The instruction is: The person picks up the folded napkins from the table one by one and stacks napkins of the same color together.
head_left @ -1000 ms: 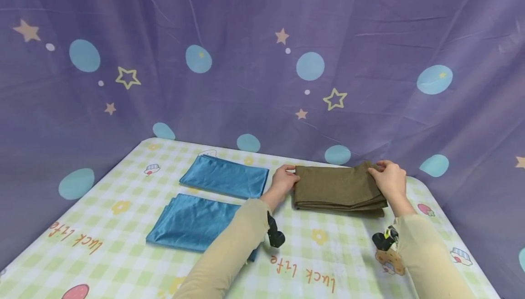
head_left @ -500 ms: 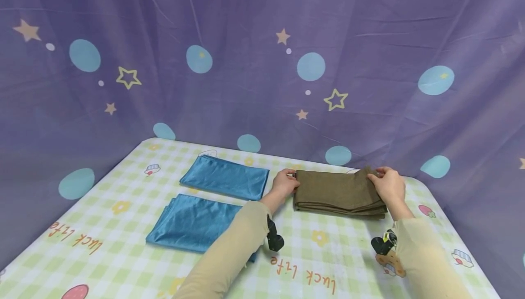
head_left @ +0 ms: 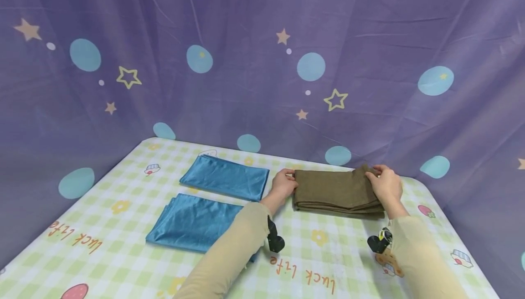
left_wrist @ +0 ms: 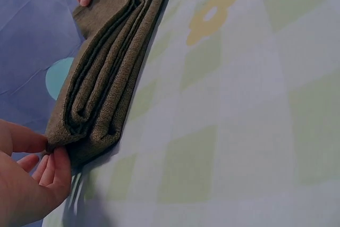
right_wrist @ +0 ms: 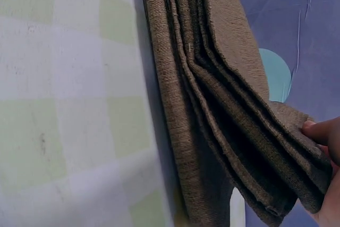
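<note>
A brown towel (head_left: 328, 189), folded into a thick rectangle of several layers, lies at the back right of the table. My left hand (head_left: 283, 185) pinches its left back corner between thumb and fingers; the left wrist view shows the fingertips at the folded edge of the towel (left_wrist: 101, 83). At the other end my right hand (head_left: 387, 184) grips the right back corner, thumb on top. In the right wrist view that end of the towel (right_wrist: 234, 115) is lifted, its layers fanned apart near the right hand (right_wrist: 326, 158).
Two folded blue satiny cloths lie left of the towel: one farther back (head_left: 225, 177), one nearer (head_left: 193, 224), partly covered by my left sleeve. A green-and-white checked cover (head_left: 123, 253) spreads over the table. A purple patterned curtain (head_left: 246, 98) hangs behind it.
The towel's back edge has come down slightly toward the table and toward me. My right hand has shifted a little down and to the left; my left hand has barely moved.
</note>
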{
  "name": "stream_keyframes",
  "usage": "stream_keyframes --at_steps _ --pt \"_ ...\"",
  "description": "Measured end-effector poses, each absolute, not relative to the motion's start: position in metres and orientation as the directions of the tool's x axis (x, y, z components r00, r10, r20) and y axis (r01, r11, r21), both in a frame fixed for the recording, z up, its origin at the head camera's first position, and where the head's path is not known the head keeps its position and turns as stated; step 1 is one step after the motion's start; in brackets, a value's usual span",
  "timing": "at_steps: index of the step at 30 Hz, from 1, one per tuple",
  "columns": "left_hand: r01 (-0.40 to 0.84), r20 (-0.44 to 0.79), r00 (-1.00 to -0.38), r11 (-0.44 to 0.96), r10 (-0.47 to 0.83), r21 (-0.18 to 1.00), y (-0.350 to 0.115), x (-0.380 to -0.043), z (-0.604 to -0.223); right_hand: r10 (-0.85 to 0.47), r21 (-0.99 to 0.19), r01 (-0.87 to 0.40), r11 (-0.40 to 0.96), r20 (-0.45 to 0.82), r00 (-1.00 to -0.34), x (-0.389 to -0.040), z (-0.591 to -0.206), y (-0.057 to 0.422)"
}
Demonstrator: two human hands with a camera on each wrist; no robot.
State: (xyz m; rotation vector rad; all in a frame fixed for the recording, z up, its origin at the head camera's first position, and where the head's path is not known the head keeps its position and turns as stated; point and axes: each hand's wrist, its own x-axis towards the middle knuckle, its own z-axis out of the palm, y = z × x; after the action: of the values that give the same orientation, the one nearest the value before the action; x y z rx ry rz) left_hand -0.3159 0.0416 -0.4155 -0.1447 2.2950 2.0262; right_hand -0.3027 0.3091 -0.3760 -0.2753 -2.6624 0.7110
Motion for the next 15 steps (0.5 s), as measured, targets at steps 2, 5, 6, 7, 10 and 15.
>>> stream_keyframes --at_steps 2,5,6,7,10,15 --pt "-0.115 -0.112 -0.993 0.125 -0.033 0.986 0.0417 -0.3172 -0.4161 0.287 -0.522 0.092 0.848 0.306 -0.908 -0.3033 -0.3779 0.3087" --pt "-0.111 -0.105 -0.993 0.129 -0.054 0.985 0.0421 -0.3188 -0.4166 0.299 -0.539 0.099 0.836 0.297 -0.907 -0.3033 -0.3804 0.3074" --pt "-0.108 -0.102 -0.993 0.13 -0.056 0.986 0.0422 -0.319 -0.4166 0.302 -0.545 0.103 0.832 0.289 -0.908 -0.3032 -0.3811 0.3072" --pt "-0.107 -0.1 -0.993 0.131 -0.057 0.986 0.0422 -0.3191 -0.4166 0.305 -0.549 0.108 0.829 0.281 -0.91 -0.3032 -0.3816 0.3072" --pt "-0.119 -0.115 -0.992 0.11 -0.044 0.987 0.0427 -0.3184 -0.4169 0.308 -0.549 0.123 0.827 0.259 -0.916 -0.3035 -0.3824 0.308" --pt "-0.114 -0.109 -0.993 0.12 -0.055 0.986 0.0421 -0.3179 -0.4207 0.282 -0.526 0.114 0.843 0.252 -0.926 -0.3047 -0.3854 0.3103"
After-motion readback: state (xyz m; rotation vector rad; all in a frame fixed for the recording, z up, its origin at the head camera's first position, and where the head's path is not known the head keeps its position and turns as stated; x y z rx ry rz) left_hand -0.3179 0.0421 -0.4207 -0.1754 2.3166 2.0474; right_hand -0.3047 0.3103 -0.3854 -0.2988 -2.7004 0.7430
